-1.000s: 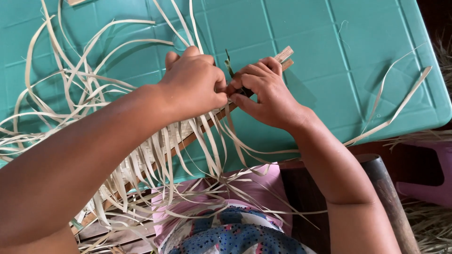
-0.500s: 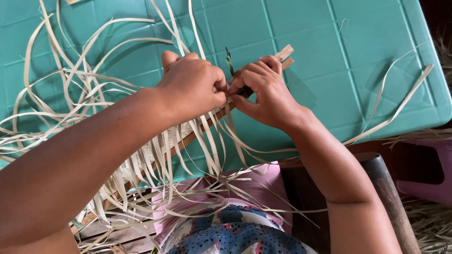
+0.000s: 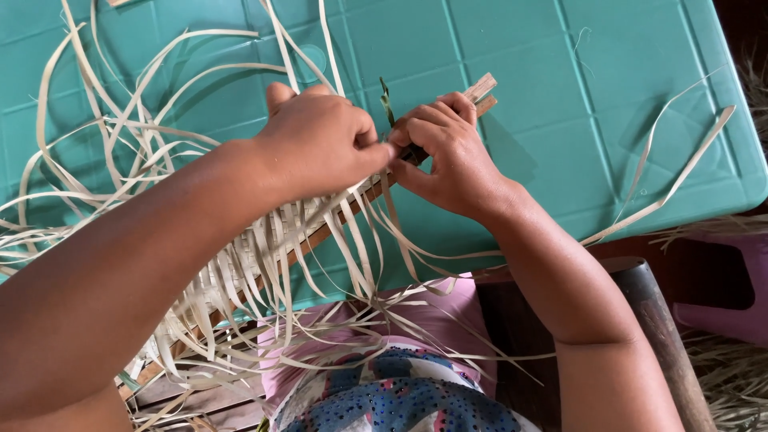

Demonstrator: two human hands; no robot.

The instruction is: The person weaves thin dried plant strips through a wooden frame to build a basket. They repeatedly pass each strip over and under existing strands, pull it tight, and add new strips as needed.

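Note:
My left hand [image 3: 320, 140] and my right hand [image 3: 448, 152] meet over a thin wooden slat [image 3: 485, 86] that lies slantwise on a teal plastic table [image 3: 560, 104]. Both pinch a narrow pale leaf strip where it wraps the slat; a short dark green strip end [image 3: 386, 100] sticks up between the thumbs. Many pale strips [image 3: 264, 248] hang off the slat in a row toward my lap, and more loose strips [image 3: 104, 136] fan out to the left across the table.
A long loose strip [image 3: 680, 172] curls over the table's right edge. A dark round post [image 3: 656, 320] stands by my right elbow, beside a purple stool [image 3: 740, 308]. Dry strips litter the floor at the right.
Both hands have stayed over the slat; the fingers have shifted only slightly as they work the strip.

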